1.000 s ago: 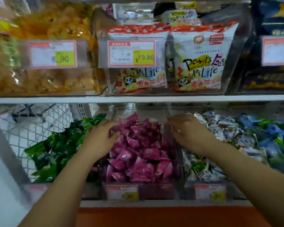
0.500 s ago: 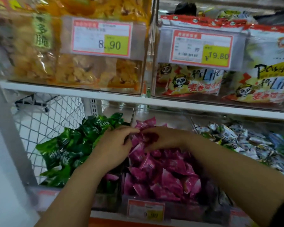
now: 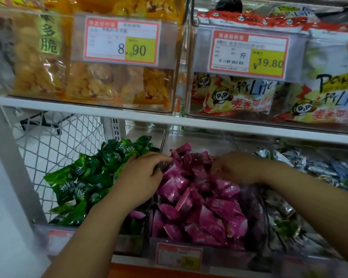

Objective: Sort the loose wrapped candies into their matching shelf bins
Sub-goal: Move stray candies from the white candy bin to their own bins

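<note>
right hand now apart from left hand, over pink candies

On the upper shelf, bags of golden fried snacks sat behind an 8.90 price tag. Beside them, panda-printed bags sat behind a 19.80 tag. White wire mesh stood at the left.
</note>
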